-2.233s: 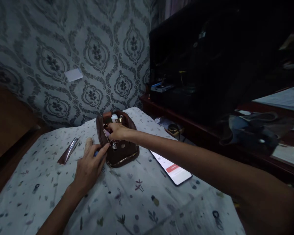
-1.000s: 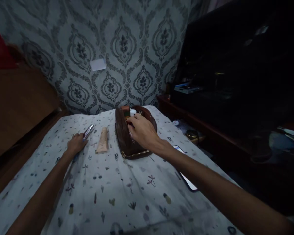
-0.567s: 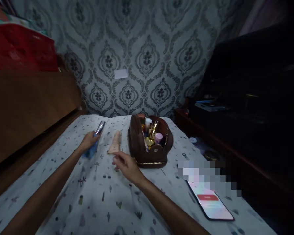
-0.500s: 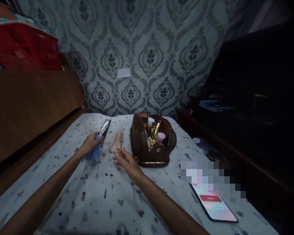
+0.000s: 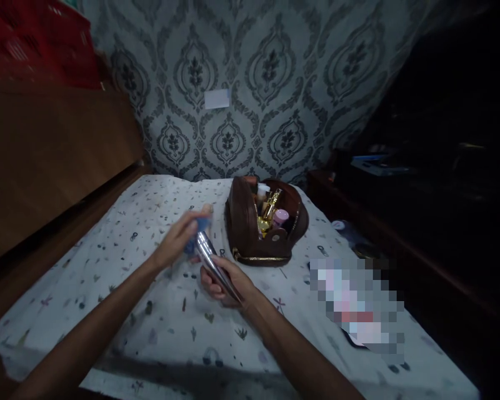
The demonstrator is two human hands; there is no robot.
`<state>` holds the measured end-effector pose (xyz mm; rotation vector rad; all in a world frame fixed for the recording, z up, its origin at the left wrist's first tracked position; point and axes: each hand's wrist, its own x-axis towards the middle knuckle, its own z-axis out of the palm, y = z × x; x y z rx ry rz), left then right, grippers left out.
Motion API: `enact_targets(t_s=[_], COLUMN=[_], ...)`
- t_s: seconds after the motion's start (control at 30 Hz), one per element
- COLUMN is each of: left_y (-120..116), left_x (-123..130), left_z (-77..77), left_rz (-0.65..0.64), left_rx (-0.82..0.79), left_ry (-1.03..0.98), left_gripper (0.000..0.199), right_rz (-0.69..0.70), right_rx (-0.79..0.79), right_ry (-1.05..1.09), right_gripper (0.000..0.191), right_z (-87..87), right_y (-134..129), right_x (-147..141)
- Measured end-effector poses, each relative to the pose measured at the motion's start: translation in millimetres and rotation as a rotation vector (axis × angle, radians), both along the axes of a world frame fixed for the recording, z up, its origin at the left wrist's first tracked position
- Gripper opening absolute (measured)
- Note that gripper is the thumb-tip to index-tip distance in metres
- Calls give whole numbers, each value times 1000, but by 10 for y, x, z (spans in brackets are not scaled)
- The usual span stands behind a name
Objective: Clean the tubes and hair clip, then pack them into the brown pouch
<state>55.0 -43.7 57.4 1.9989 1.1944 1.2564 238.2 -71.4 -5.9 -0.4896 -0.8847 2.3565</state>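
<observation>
My right hand point(image 5: 227, 280) is wrapped round a shiny silver tube point(image 5: 210, 256), which slants up and to the left. Beside the tube's upper end, my left hand point(image 5: 177, 239) is closed on a blue cloth point(image 5: 202, 224), blurred by motion. Behind the cloth, a beige tube point(image 5: 207, 210) lies mostly hidden on the patterned sheet point(image 5: 166, 316). An open brown bag point(image 5: 245, 228) stands to the right of both hands, holding a pink-lidded jar point(image 5: 280, 217), gold items point(image 5: 273, 204) and a white-capped bottle point(image 5: 263, 190).
A phone point(image 5: 356, 338), partly pixelated, lies at the right of the sheet. Wooden furniture point(image 5: 58, 161) with a red basket point(image 5: 45, 47) on it stands at left. Behind is a patterned wall point(image 5: 270, 66). Dark furniture edges the right side.
The silver tube has passed from my left hand to my right hand. Both hands have come closer together, and the blue cloth has moved right with my left. The view has tilted downward.
</observation>
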Motion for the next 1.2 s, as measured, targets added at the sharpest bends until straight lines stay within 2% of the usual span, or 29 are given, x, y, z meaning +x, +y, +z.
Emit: enact_targets(t_s=[0.07, 0.13, 0.2, 0.37, 0.4, 0.47, 0.57, 0.63, 0.7, 0.77, 0.9, 0.97, 1.03, 1.13, 1.2], left_y=[37, 73, 99, 102, 106, 126, 167, 182, 184, 180, 186, 193, 197, 186, 167], left_x=[132, 206, 221, 150, 124, 48, -110, -201, -243, -229, -146, -137, -163, -231, -253], left_z=[-122, -213, -250, -260, -269, -279, -220, -140, -79, -73, -172, -191, -164, -93, -79], left_rz=[-180, -223, -222, -210, -197, -185, -295, -416, -477, -451, -311, -295, -346, -448, -456], left_rx=[33, 75, 69, -145, -213, -350, -487, -525, -526, -503, -486, -491, -490, -458, -445], left_ry=[141, 197, 206, 352, 352, 271, 78, 18, 9, 22, 48, 44, 23, -32, -74], left_gripper=[51, 55, 57, 54, 54, 56, 48, 47, 47, 44, 52, 55, 49, 42, 43], right_rz=[104, 116, 40, -283, -293, -280, -296, -273, -204, -177, -341, -376, -337, -235, -214], right_rx=[2, 43, 137, 745, 827, 884, 852, 752, 606, 551, 775, 810, 718, 428, 282], right_ry=[-1, -62, -188, -725, -800, -867, -837, -739, -609, -558, -778, -815, -708, -452, -326], right_gripper=[44, 44, 45, 29, 26, 27, 31, 33, 38, 41, 33, 32, 34, 42, 46], right_z=[-12, -32, -41, 34, 57, 92, 90, 56, 21, 12, 62, 82, 82, 64, 51], right_y=[37, 58, 54, -25, -39, -55, -45, -26, -11, -10, -36, -42, -35, -11, 1], right_x=[30, 47, 55, 69, 74, 87, 112, 124, 124, 114, 90, 87, 88, 86, 78])
